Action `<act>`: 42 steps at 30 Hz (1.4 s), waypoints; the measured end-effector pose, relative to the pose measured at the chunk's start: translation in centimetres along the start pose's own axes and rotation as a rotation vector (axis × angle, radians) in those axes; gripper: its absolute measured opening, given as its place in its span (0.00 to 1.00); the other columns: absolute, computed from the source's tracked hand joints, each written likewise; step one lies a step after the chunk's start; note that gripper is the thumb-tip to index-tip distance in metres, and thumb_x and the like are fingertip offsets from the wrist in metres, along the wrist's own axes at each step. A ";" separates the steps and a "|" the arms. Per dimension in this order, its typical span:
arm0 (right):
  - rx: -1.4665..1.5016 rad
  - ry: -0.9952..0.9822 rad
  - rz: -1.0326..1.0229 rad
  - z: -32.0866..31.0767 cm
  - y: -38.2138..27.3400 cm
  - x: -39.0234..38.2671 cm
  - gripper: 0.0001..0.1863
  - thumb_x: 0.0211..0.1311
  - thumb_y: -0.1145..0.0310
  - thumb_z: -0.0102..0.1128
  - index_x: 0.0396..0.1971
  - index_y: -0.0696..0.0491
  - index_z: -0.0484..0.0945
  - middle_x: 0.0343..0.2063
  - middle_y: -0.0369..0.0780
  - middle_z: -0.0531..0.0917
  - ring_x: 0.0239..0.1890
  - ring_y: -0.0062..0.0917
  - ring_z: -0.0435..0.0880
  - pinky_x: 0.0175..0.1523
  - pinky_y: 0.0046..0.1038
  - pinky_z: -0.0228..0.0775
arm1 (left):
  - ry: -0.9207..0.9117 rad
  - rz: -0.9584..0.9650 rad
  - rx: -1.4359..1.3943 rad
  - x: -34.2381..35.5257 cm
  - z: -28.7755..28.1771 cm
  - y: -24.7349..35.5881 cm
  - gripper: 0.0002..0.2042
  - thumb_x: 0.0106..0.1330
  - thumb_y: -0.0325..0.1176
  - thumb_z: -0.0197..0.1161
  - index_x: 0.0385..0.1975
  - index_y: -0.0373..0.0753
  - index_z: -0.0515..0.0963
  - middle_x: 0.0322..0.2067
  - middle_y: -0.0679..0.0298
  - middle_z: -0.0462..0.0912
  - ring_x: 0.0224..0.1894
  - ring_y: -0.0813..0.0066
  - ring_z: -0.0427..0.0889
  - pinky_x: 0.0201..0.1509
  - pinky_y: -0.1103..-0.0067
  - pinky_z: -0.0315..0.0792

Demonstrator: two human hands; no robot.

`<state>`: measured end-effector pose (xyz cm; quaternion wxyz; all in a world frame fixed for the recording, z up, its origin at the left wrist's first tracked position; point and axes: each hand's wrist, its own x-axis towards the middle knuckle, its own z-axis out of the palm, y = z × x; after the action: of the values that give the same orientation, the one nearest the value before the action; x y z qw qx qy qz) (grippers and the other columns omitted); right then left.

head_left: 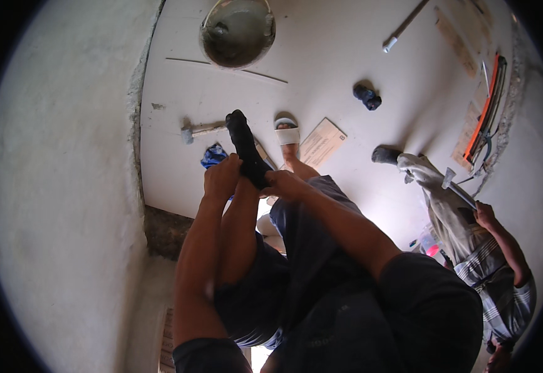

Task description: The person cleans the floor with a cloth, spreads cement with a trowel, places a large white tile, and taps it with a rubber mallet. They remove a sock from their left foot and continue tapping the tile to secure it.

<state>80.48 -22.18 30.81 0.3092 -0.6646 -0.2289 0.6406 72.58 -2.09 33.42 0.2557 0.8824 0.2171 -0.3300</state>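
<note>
A black sock (243, 143) covers my raised foot and ankle. My left hand (222, 174) is closed on the sock's top edge at the left side of the ankle, and my right hand (279, 184) is closed on its edge at the right side. My other foot, in a white slide sandal (287, 135), stands beside a flat cardboard piece (323, 140). A blue crumpled cloth (214, 155) lies just left of the socked foot, with a hammer (200, 130) on the floor above it.
A bucket (237, 34) stands at the top. A dark crumpled item (367, 96), a long-handled tool (402, 31) and an orange-edged tool (483, 112) lie rightward on the floor (333, 50). At right a person (483, 261) holds a metal hammer (458, 189). A wall (60, 186) runs along the left.
</note>
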 end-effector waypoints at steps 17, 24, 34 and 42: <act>-0.377 0.515 0.291 -4.4 5.8 4.8 0.10 0.64 0.64 0.45 0.40 0.45 0.74 0.34 0.43 0.83 0.40 0.43 0.83 0.42 0.45 0.74 | -0.577 -0.270 -0.252 -2.4 -0.2 4.6 0.34 0.71 0.56 0.33 0.52 0.28 0.72 0.50 0.36 0.74 0.56 0.40 0.71 0.62 0.59 0.62; -0.437 0.750 0.155 -11.8 2.5 8.8 0.11 0.62 0.66 0.47 0.41 0.44 0.78 0.38 0.40 0.81 0.39 0.40 0.84 0.43 0.40 0.75 | -0.414 -0.071 -0.435 2.0 -2.7 5.3 0.19 0.67 0.44 0.50 0.45 0.35 0.79 0.43 0.43 0.80 0.49 0.46 0.78 0.53 0.63 0.70; -0.228 0.961 0.133 -18.1 3.6 4.4 0.14 0.51 0.72 0.55 0.38 0.46 0.82 0.37 0.40 0.82 0.43 0.38 0.82 0.49 0.39 0.73 | -0.170 -0.100 -0.438 6.9 -2.0 8.1 0.22 0.66 0.45 0.51 0.52 0.36 0.76 0.49 0.47 0.79 0.54 0.51 0.77 0.58 0.67 0.69; -0.381 0.708 0.232 -18.9 7.1 0.9 0.10 0.51 0.70 0.55 0.34 0.48 0.82 0.35 0.39 0.83 0.41 0.38 0.82 0.47 0.39 0.74 | -0.074 0.169 0.040 5.6 -1.2 13.7 0.40 0.65 0.58 0.50 0.68 0.31 0.51 0.64 0.39 0.61 0.68 0.45 0.57 0.71 0.66 0.52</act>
<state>98.66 -28.75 24.95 0.1660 -0.9104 -0.1465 0.3495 84.52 -10.78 34.56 0.2728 0.8897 0.1254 -0.3441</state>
